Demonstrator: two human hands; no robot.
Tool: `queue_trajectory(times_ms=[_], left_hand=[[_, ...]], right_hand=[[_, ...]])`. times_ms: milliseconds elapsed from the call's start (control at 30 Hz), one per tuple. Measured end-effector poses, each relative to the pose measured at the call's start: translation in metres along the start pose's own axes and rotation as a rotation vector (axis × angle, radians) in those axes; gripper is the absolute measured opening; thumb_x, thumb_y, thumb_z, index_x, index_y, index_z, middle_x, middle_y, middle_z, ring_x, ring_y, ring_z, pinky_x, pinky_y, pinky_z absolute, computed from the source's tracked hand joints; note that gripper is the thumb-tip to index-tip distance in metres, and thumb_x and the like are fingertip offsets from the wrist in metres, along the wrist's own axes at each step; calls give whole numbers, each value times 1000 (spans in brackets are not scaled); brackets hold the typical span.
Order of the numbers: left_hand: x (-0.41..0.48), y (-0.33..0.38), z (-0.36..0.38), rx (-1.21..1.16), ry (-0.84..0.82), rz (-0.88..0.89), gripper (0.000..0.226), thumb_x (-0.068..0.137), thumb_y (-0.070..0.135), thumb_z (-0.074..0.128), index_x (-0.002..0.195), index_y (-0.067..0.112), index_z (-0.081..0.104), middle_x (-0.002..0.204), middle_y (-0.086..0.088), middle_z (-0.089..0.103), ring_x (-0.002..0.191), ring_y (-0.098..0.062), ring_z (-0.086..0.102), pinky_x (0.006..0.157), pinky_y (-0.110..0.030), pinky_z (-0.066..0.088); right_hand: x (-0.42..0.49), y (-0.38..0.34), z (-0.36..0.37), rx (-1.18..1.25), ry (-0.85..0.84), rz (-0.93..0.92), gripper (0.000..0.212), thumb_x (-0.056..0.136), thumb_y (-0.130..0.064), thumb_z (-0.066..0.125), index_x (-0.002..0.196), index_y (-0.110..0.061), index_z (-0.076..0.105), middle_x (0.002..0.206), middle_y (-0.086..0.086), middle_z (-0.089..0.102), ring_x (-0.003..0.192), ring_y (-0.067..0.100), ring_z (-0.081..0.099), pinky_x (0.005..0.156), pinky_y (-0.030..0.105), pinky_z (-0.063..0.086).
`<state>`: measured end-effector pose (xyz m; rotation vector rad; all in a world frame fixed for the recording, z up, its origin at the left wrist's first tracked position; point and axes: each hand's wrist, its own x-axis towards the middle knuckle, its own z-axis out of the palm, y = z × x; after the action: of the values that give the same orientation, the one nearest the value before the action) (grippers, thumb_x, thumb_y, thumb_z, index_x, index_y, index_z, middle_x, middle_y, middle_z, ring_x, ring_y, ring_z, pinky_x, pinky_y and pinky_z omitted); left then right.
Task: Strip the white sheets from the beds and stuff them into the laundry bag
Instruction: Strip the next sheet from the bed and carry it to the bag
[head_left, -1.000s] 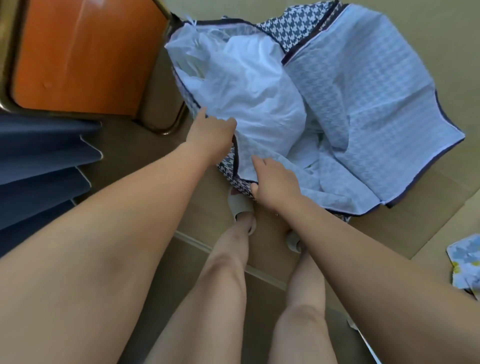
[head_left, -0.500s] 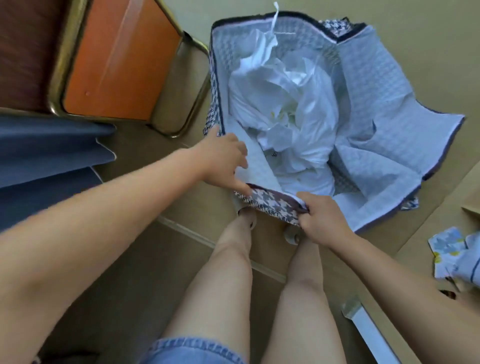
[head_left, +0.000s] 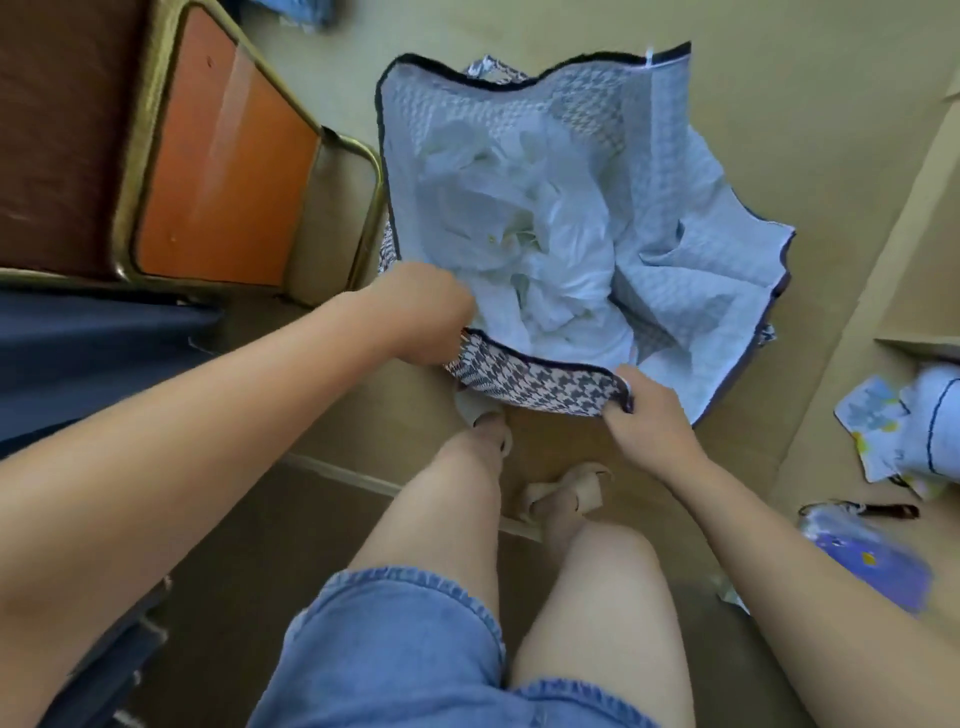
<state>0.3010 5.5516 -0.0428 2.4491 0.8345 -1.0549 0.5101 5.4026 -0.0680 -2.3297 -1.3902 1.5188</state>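
Floor (head_left: 779, 78): I see it carrying everything. The bag stands near its middle, just ahead of the person's feet.
Bed (head_left: 218, 171): its orange end panel and brass-coloured frame sit toward the floor's left edge, just beside the bag. I judge that keeps the trip short for stripped linen.
Laundry bag (head_left: 535, 382): houndstooth outside and pale lining inside, with the mouth spread wide and facing up. Its far and right walls flop outward, which I think is why the near rim is lifted by hand.
White sheets (head_left: 545, 249): crumpled in the middle of the bag, below the rim. I see none hanging over, and they look low enough to take more.
Patterned cloth (head_left: 893, 431): a loose heap by the floor's right edge, well apart from the bag. It isn't white, so I count it out.
Left hand (head_left: 426, 312): fingers curled on the near rim's left corner. Blur hides the tips, but I read it as a grip.
Right hand (head_left: 649, 410): thumb on top and fingers under, pinching the near rim's right corner. Together the two grips stretch the rim, and I take it that is to hold the mouth open.
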Motion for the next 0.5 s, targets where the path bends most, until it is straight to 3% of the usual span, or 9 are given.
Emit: queue_trajectory(times_ms=[133,267,400,500], left_hand=[[-8,33,-15,-13,57,26,10,90,14,43,83,12,49,74,-1,50,75,-27,47,70,-31,34],[-16,102,-31,-147,113,135,23,94,21,43,103,9,60,102,-9,63,88,-28,57,68,-29,38],[-46,197,-38,-130,148,266,26,95,23,43,110,9,59,109,-12,63,99,-31,57,72,-31,39],[-82,274,-23,-93,110,362,25,94,24,45,110,11,60,109,-9,63,99,-28,58,72,-29,40]], right_hand=[[-46,3,-1,51,73,33,8,87,-7,51,90,-12,56,85,6,58,83,28,53,65,33,35],[-91,8,0,57,108,44,28,89,-11,48,115,-10,61,116,7,60,106,25,54,79,26,38],[-163,28,8,174,280,136,21,89,-14,48,103,-8,63,106,11,63,99,30,55,80,34,45],[-246,57,34,391,448,210,16,88,-11,50,97,-11,64,95,9,64,91,28,57,75,32,44]])
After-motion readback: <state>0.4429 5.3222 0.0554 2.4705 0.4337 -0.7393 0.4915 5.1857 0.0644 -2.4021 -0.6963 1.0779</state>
